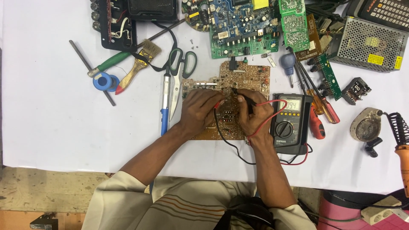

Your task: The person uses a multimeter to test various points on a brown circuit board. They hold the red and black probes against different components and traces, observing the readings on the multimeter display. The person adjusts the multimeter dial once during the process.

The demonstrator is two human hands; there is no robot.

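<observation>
Head view: nearest, the person's two forearms reach up from striped sleeves over the white table [51, 127]. The left hand [199, 111] rests on the brown circuit board [245, 79], fingers pinched on a red probe [218, 104] whose tip touches the board. The right hand [254, 116] grasps a black probe [243, 96], its tip pressed on the board just beside the red one. Red and black leads loop from under the hands to the black multimeter [291, 123], which lies touching the board's right edge.

Left of the board lie a blue-handled tool [164, 108] and green-handled scissors [181, 68]. Further left are a paintbrush [138, 66] and a blue solder spool [104, 81]. Right of the meter lie screwdrivers [319, 104] with red and amber handles, and near the table's right edge a soldering iron [400, 140].

Farthest, a green circuit board [245, 30] sits above the brown one, with a perforated metal power supply [368, 42] at the top right.
</observation>
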